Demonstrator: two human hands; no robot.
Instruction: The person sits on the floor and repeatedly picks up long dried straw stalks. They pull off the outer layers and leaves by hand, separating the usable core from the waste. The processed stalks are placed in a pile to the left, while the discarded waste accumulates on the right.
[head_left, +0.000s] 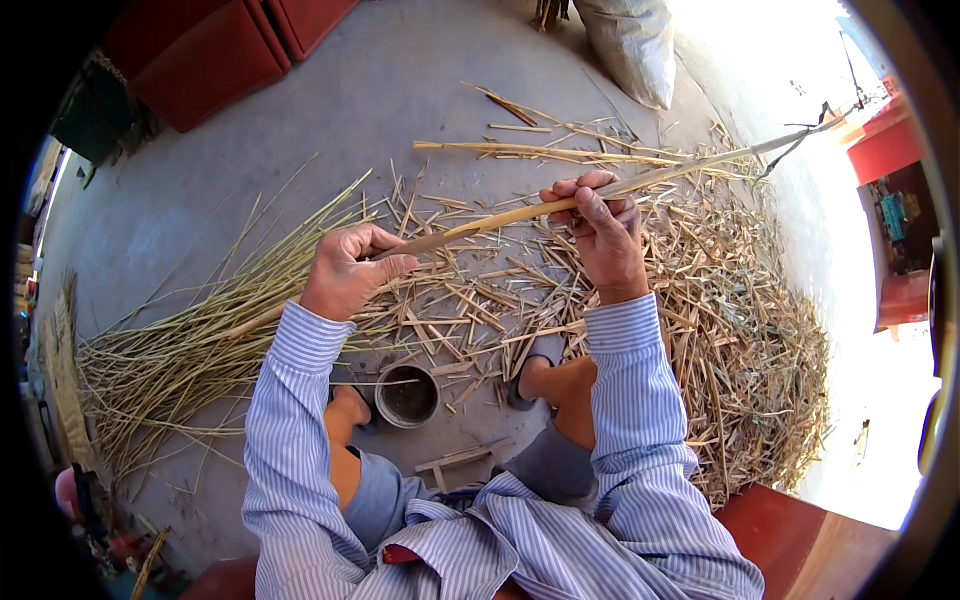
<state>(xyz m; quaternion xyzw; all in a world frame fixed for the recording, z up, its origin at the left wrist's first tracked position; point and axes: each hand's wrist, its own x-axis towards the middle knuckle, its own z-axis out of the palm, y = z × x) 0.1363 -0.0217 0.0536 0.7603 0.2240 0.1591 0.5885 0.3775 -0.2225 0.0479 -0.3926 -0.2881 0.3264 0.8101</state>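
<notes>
A long, dry, tan plant stalk (490, 222) stretches between my hands. It rises to the right, ending in thin dark twigs near the bright edge. My left hand (352, 270) pinches its thicker lower end between thumb and fingers. Farther right, my right hand (606, 238) is closed round the stalk, thumb on the near side and fingers behind. Below my left hand lies a sheaf of thin greenish-yellow stems (215, 340) on the floor. Short cut pieces of stalk (440, 325) are scattered beneath both hands.
A big heap of dry husks and stalk strips (740, 350) lies right. Between my feet stands a round dark pot (407, 396), with a small wooden piece (465, 456) nearby. Farther off are long stalks (550, 152), a pale sack (630, 50) and red bins (210, 65).
</notes>
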